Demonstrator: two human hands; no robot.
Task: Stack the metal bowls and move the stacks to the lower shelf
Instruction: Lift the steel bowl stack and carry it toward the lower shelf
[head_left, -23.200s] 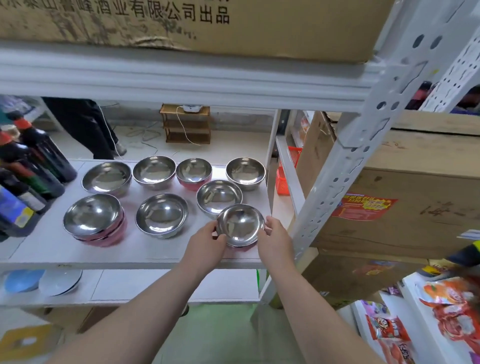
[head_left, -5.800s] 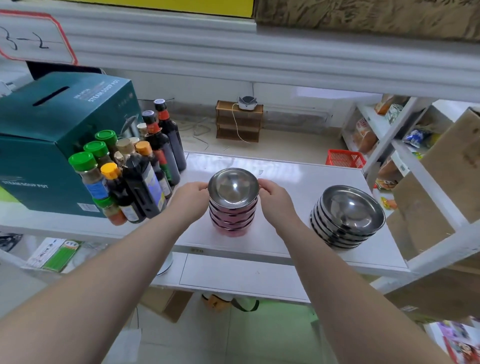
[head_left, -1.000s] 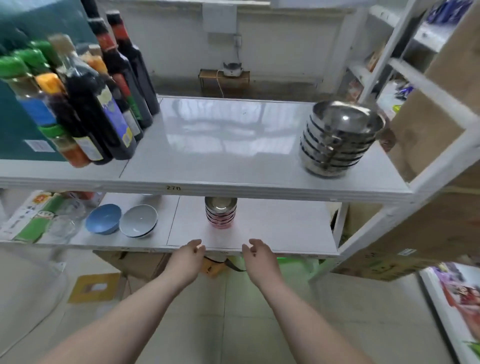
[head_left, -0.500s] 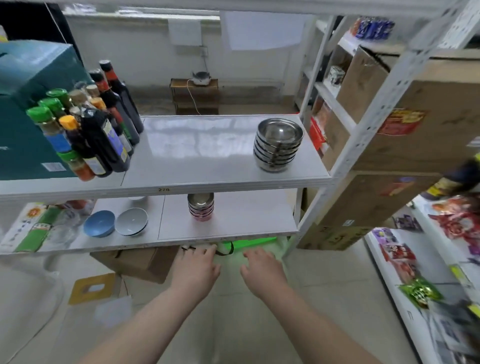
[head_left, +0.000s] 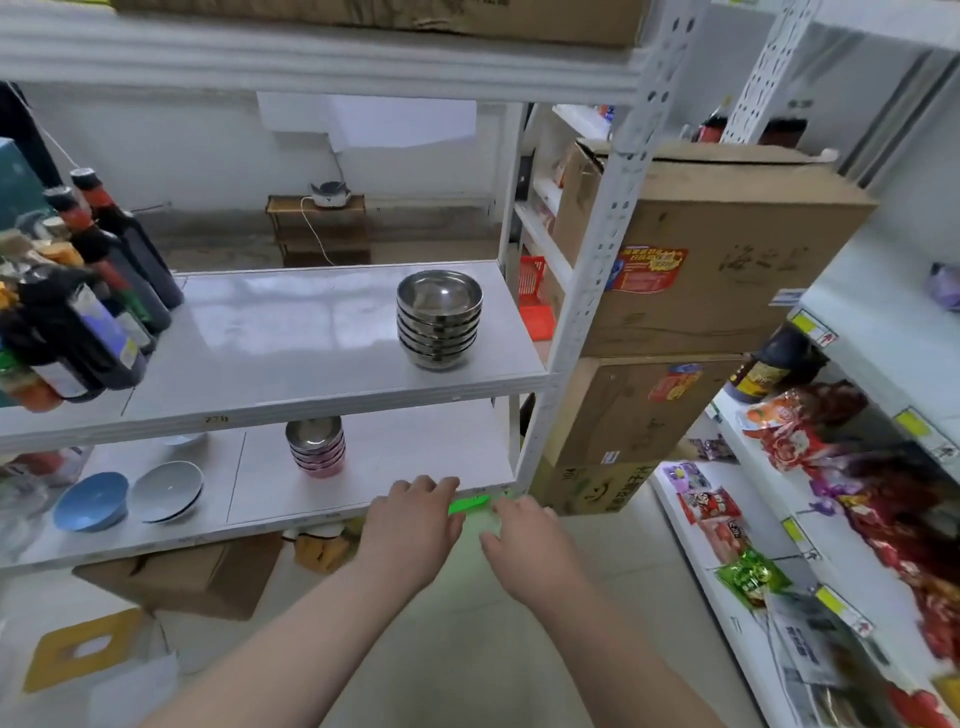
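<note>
Pink stack (head_left: 316, 447) now on lower shelf (head_left: 395, 467), upright, steel stack (head_left: 439, 319) upright above, L hand (head_left: 413, 525) & R hand (head_left: 524, 540) released

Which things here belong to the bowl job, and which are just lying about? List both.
Job: silver bowl stack on the middle shelf; pink bowl stack on the lower shelf.

Lying about: sauce bottles, blue bowl, grey bowl, cardboard boxes, snack packets.

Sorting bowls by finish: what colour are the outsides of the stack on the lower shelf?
Pinkish-red outsides, steel insides, on the lower stack; head view.
</note>
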